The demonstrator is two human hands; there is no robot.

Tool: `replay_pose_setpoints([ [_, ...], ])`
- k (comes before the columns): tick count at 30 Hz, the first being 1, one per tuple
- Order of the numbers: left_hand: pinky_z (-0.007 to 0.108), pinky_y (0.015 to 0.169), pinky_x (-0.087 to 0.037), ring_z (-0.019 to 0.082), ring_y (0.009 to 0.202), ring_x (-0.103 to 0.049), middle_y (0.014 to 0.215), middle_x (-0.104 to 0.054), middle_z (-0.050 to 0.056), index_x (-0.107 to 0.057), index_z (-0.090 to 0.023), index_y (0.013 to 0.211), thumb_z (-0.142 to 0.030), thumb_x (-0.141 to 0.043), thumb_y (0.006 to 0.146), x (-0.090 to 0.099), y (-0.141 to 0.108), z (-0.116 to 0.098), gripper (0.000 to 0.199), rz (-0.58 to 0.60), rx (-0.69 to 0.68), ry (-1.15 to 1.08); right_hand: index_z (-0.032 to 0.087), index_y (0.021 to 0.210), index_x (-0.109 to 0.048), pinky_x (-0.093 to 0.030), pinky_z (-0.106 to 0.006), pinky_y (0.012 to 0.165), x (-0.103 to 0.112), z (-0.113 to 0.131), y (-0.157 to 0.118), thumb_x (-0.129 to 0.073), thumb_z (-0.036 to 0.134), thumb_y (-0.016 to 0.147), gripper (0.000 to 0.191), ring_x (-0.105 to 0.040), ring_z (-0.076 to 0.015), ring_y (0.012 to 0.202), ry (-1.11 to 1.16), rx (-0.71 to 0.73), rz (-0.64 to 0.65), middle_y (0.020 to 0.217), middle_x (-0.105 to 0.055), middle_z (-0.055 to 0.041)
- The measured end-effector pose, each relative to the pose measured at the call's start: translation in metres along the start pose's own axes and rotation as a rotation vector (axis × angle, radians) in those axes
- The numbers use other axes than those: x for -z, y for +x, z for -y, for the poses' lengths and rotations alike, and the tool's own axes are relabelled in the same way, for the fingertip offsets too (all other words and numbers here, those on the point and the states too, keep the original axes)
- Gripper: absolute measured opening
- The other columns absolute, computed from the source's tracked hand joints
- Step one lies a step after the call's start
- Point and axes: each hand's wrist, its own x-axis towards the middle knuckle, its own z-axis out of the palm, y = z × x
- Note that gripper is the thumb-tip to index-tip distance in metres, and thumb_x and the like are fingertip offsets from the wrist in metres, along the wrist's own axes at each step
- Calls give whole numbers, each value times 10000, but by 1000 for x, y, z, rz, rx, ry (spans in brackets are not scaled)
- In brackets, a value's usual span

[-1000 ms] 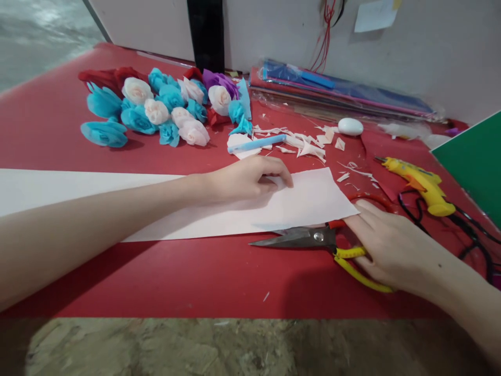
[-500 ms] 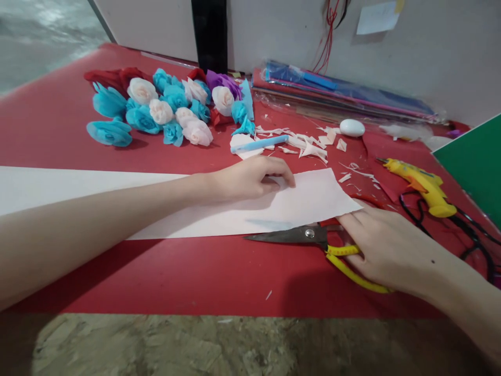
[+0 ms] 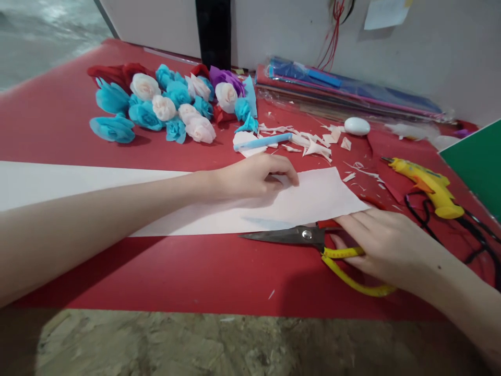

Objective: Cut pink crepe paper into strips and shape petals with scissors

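Observation:
A long strip of white paper [image 3: 321, 196] lies across the red table. My left hand [image 3: 254, 175] rests on it with loosely curled fingers, a gap between thumb and index finger, and a fingertip touching the sheet. At the strip's right end, my right hand [image 3: 385, 237] is closed around a pair of scissors [image 3: 282, 236] with yellow grips; its fingertips are partly hidden by the paper's edge. One dark blade lies along the near edge of the strip, pointing left. A bluish shape shows faintly through the paper beside it, perhaps the other blade.
Crepe-paper flowers [image 3: 178, 94] in blue, pale pink, red and purple lie at the back left. Behind the strip are a light blue stick [image 3: 262, 142], paper scraps [image 3: 315, 149] and a white egg-shaped object [image 3: 357, 126]. A yellow glue gun [image 3: 428, 185] with black cord lies right; wrapped sheets [image 3: 352, 89] line the wall.
The scissors have shifted slightly left relative to the paper, with my right hand still on them. My left hand stays in place on the strip. The whole view has shifted a little.

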Motion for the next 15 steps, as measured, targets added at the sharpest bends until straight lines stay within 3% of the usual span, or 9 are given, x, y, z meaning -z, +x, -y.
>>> replay_pose_setpoints([
  [10, 245, 832, -469, 160, 946, -608, 1050, -655, 86, -645, -119, 967, -44, -449, 792, 0, 0, -1, 273, 0, 32, -11, 112, 808, -603, -368, -307, 509, -3, -7, -6, -301, 235, 984, 370, -585, -197, 591, 106, 73, -99, 692, -650, -90],
  [15, 237, 827, -470, 156, 934, -613, 1044, -657, 82, -647, -130, 956, -47, -454, 795, 0, 0, 0, 265, -2, 26, -18, 114, 830, -574, -381, -312, 519, -5, -9, -9, -299, 227, 980, 333, -579, -201, 599, 126, 89, -85, 696, -640, -82],
])
